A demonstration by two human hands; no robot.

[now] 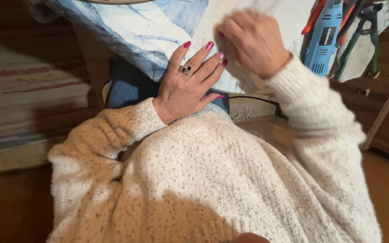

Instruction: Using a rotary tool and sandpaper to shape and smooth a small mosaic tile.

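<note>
The blue-and-white marbled board is what carries the things here; it slants across the top of the view, with its near edge running down toward the middle. On its right part, near the far right corner, lies a blue power tool with a black label, and just beside it a pair of green-handled pliers and some orange-handled tools, partly cut off by the upper edge of the view. The left hand lies flat on the board's near edge, fingers spread. The right hand, blurred, presses on the pale middle part of the board. Below it spreads a wooden floor, bearing a striped rug at the left.
</note>
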